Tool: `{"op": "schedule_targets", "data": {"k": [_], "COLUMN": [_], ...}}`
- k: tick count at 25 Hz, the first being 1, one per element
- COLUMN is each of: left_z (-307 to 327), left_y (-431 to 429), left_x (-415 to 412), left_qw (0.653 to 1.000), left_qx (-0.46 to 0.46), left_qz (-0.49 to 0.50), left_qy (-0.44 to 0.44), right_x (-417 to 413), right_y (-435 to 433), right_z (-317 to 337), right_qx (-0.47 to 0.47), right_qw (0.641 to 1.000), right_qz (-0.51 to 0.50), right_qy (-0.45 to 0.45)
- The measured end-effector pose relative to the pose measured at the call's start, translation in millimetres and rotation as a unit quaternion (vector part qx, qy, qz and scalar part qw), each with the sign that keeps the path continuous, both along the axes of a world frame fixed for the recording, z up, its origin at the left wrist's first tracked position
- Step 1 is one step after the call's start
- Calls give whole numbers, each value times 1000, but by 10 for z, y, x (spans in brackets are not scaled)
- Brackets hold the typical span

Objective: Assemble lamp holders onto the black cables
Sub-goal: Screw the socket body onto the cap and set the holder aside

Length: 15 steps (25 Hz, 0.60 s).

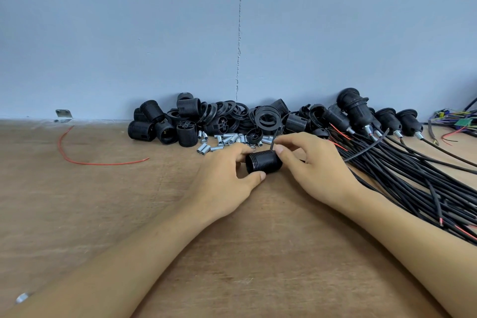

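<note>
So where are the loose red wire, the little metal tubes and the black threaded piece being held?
red wire (108, 163): head view, its low flat stretch.
metal tubes (227, 139): head view, a tube mid-pile.
lamp holder shell (263, 161): head view, its ribbed side.

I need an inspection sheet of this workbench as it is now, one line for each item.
Surface: brown wooden bench.
Job's things: threaded lamp holder between the hands; pile of holder parts and metal sleeves by the wall.
Clutter: loose red wire, metal bracket at left.
Grippers: left hand grips that holder; right hand pinches a black cable end.
Cables: black cable bundle at right, several with fitted holders.
Surroundings: blue wall; coloured wires far right.
</note>
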State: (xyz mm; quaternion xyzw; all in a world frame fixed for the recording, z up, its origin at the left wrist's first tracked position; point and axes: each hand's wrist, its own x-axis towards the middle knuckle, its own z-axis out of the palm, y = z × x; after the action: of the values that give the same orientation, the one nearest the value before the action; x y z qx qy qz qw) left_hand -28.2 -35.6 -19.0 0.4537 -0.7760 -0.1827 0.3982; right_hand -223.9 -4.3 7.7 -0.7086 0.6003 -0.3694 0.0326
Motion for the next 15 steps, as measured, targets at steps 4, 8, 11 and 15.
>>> {"op": "schedule_targets", "data": {"k": [4, 8, 11, 15], "left_z": [11, 8, 5, 8], "left_y": [-23, -57, -56, -66], "left_x": [-27, -7, 23, 38], "left_qw": [1000, 997, 994, 994], "left_qx": [24, 69, 93, 94], "left_qz": [-3, -9, -17, -22], "left_qy": [-4, 29, 49, 58], "right_x": [197, 419, 422, 325], "right_y": [-64, -432, -715, -864], "right_z": [75, 315, 425, 359], "right_qx": [-33, -6, 91, 102], "right_qw": [999, 994, 973, 963], "right_qz": [-13, -67, -143, -159], "right_qy": [2, 84, 159, 193]}}
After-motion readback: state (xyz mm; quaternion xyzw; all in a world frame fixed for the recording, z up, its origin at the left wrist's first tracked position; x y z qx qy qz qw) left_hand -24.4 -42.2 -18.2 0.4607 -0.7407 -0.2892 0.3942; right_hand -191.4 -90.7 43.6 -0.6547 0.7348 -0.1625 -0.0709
